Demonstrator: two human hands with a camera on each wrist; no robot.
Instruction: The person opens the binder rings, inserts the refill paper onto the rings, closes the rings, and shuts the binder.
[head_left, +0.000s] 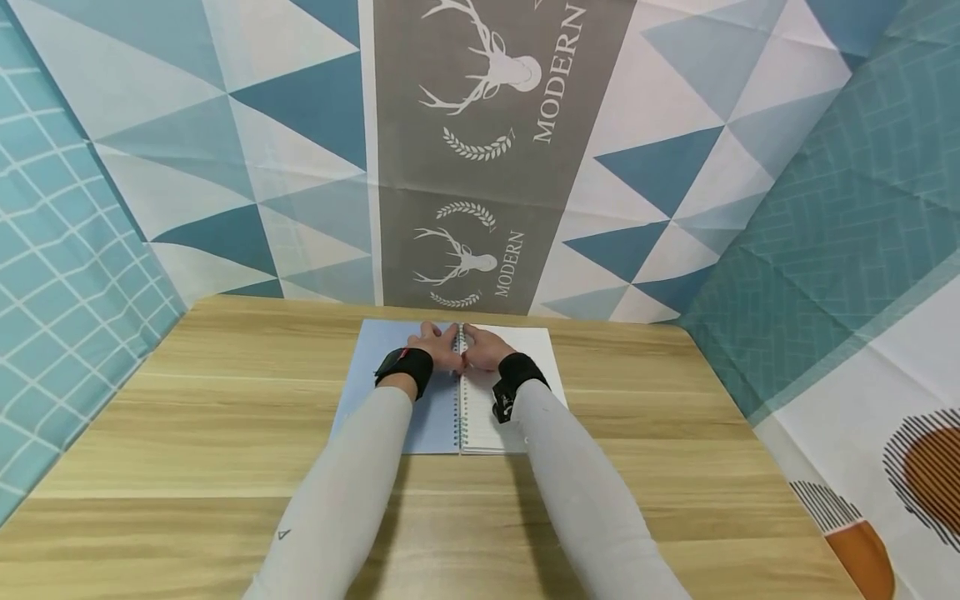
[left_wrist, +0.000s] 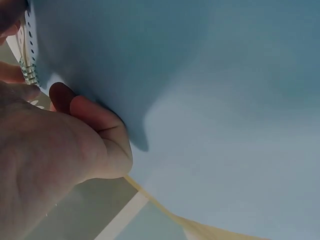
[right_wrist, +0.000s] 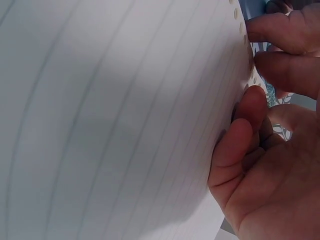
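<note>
Two hands meet at the spiral binding (head_left: pixel 459 392) of an open notebook (head_left: pixel 431 421) lying near the desk's (head_left: pixel 225 433) far edge. The left hand (head_left: pixel 437 348) rests on the blue cover with fingers curled at the binding; the right hand (head_left: pixel 483 348) pinches the lined page's (right_wrist: pixel 110 120) punched edge.

Both forearms reach forward, converging; left hand (head_left: pixel 437 347) and right hand (head_left: pixel 482 347) meet, touching, fingers curled.

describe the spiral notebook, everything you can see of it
The spiral notebook lies open and flat on the wooden table. Its left side is a plain pale blue cover; its right side is a white ruled page with punched holes along the binding edge. A metal wire coil runs down the middle. The left hand and right hand meet at the top of the coil, fingers on the binding.
</note>
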